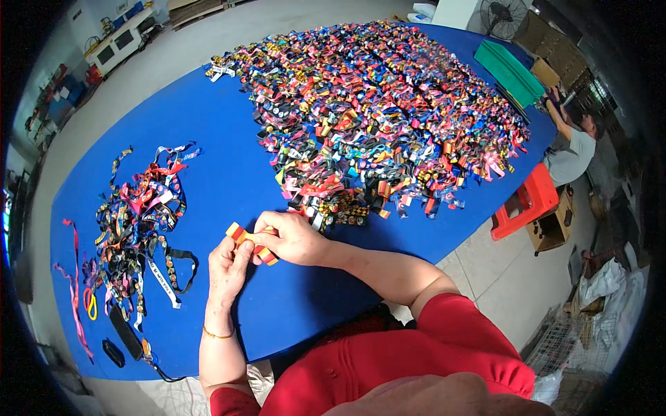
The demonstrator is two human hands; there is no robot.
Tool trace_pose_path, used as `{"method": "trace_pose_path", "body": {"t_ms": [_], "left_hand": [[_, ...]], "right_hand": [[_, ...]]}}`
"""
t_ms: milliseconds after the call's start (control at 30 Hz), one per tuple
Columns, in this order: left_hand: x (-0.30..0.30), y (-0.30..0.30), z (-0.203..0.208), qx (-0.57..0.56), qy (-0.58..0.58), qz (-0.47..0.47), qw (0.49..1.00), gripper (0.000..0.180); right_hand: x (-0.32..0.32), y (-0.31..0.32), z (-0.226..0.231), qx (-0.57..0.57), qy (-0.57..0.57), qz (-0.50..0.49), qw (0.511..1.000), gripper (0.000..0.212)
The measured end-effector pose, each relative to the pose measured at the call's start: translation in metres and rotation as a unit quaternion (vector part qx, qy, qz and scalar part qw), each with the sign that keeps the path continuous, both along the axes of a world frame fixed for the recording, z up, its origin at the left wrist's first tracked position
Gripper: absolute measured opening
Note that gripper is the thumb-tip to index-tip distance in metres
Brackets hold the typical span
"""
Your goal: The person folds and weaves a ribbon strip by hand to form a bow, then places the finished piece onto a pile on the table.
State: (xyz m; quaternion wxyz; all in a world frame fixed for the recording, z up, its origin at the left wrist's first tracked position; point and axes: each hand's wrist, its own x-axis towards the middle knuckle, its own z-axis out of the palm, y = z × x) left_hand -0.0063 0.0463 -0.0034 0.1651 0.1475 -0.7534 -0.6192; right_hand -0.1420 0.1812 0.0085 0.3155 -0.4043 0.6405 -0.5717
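Pink strap: far L of the fingers, strung out lengthwise on the blue table.
Small heap: loose mixed straps, well L of the fingers, closer than the pink one.
L hand: thumb + fingers pinching the striped strip from its lower-L side; thin bracelet on the wrist.
Striped strip: right in the fingers, btwn both hands; long axis slants upper L to lower R; neither hand nearer, both touch it. Looks short, flat, w/ red + yellow bands; one end pokes out past the L fingertips, the other shows under the R hand. Middle's covered, so I can't tell if it's folded.
R hand: thumb + forefinger pressed tog. on the same strip, from upper R; other fingers curled.
Big pile: dense multicolour straps, fwd & R of the fingers, near edge just beyond the R hand.
Green crate: far fwd-R of the fingers, at table's edge.
Red stool: well R of the fingers, off the table.
Co-worker: farther R, hands near the crate.
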Motion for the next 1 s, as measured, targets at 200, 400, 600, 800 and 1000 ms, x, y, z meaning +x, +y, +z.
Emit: {"method": "trace_pose_path", "body": {"t_ms": [200,400,600,800,1000], "left_hand": [[0.002,-0.008,-0.011,-0.007,-0.016,-0.002,1.000,0.015],[0.000,-0.006,-0.012,0.025,0.002,0.006,1.000,0.016],[0.000,-0.004,-0.005,0.051,-0.011,-0.001,0.999,0.020],[0.001,-0.004,-0.007,0.056,0.009,0.002,0.998,0.028],[0.001,-0.005,-0.007,0.078,0.016,-0.015,0.997,0.031]], "right_hand": [[-0.001,-0.001,0.001,0.010,-0.044,0.034,0.998,0.015],[0.001,-0.004,-0.005,-0.097,0.088,0.011,0.991,0.011],[0.001,-0.003,-0.007,-0.057,0.058,0.009,0.997,0.011],[-0.004,-0.007,-0.011,-0.017,0.078,-0.058,0.995,0.013],[-0.005,-0.006,-0.010,0.004,0.060,-0.081,0.995,0.014]]}}
